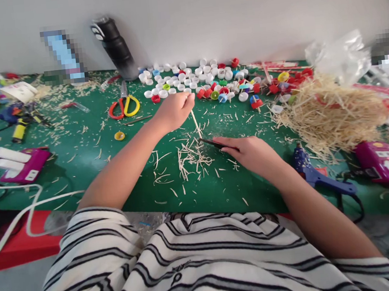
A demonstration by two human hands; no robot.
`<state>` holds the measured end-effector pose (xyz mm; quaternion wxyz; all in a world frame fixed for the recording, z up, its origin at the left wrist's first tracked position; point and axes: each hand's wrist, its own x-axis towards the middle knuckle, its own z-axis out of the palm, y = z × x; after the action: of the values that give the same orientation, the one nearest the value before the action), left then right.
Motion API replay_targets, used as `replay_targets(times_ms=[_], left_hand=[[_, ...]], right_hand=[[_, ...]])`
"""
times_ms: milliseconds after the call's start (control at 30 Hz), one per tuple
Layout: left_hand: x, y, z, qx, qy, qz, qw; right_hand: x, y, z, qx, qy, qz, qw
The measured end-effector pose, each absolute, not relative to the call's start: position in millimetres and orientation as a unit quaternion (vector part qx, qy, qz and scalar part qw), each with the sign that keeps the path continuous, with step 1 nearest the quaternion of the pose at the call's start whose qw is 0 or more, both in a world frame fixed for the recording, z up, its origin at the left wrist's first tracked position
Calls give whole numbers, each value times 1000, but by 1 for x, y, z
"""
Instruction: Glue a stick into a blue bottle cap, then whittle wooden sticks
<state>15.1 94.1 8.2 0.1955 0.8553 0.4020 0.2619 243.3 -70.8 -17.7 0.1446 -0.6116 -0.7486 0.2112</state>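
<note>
My left hand (176, 111) is closed around the upper end of a thin pale wooden stick (196, 123), which slants down toward the green tabletop. Lower and to the right, my right hand (253, 153) grips a slim dark knife (212, 142). The knife's tip meets the stick near its lower end. Beneath them lies a loose heap of curled wood shavings (192, 159), with more slivers scattered around it. Most of the knife's handle is hidden by my right fingers.
Many bottle caps (194, 78) spread along the back, beside a black bottle (118, 49). Scissors (123, 104) lie left. At right are a pile of wooden sticks (336, 107), a blue glue gun (318, 179) and a purple box (384, 162). White cables (35, 199) cross the left edge.
</note>
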Motion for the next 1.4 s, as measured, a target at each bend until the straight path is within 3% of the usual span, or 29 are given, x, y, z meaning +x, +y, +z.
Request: replay_targets(times_ms=[267,467,767,1033,1400], left_hand=[[26,89,8,859,366,306,188],[34,89,8,855,359,321,193],[33,92,8,856,366,304,202],[37,89,8,849,382,306,200],[32,90,12,854,381,277,223]], right_hand=[[240,-64,-7,-610,-732,188,239],[230,-57,-9,-629,-735,153,202],[242,-70,-17,-617,-723,209,232],[230,-60,-15,-635,-731,161,191],[241,-72,-21,-620,-729,196,213]])
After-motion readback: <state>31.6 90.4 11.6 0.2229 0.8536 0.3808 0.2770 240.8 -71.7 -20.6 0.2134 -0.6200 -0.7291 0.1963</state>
